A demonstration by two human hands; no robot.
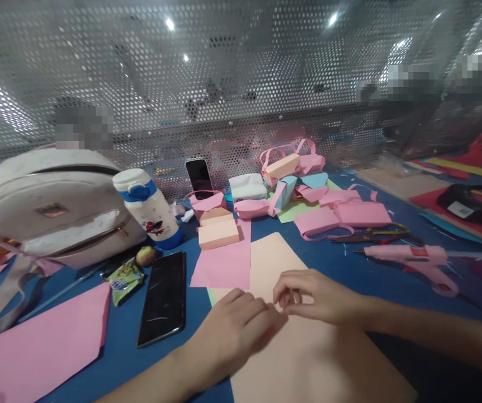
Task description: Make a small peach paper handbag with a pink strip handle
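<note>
A large peach paper sheet [303, 358] lies in front of me on the blue table, over the lower end of a pink sheet [224, 267]. My left hand [241, 327] rests on it, palm down, fingers bent together; whatever may be under them is hidden. Just right of it, my right hand [308, 296] is over the sheet with its fingers curled and gaps between them, nothing visible in it. The fingertips of both hands are close together. Folded peach box [219, 232] and pink paper pieces [319, 221] stand beyond the hands.
Left are a black phone [163, 299], snack packet [126, 281], bottle [151, 210], backpack [65, 207] and pink sheet [52, 341]. Right are a pink glue gun [412, 257] and scissors [375, 233]. A perforated metal screen [224, 73] stands behind, with blurred people beyond.
</note>
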